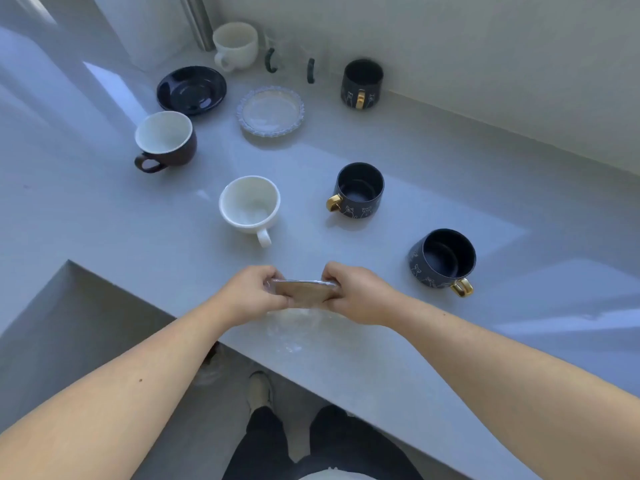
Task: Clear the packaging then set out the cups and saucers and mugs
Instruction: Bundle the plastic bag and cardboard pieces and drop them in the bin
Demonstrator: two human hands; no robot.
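Both hands hold a flat round saucer (304,292) in clear plastic wrap, edge-on above the counter's front edge. My left hand (252,296) pinches its left side and my right hand (360,296) its right side. Loose clear wrap (298,323) hangs below it onto the counter. Beyond stand a white cup (250,204), a dark mug with a gold handle (358,190) and another such mug (443,259) at the right. Further back are a brown cup with a white inside (165,140), a dark saucer (191,90), a clear frilled saucer (270,110), a cream cup (236,45) and a third dark mug (362,83).
Two clear glass mugs with green handles (291,62) stand against the back wall (485,64). The grey counter (450,341) has a corner cut-out at the front left, with floor and my feet (258,389) below. A metal pole (199,22) rises at the back.
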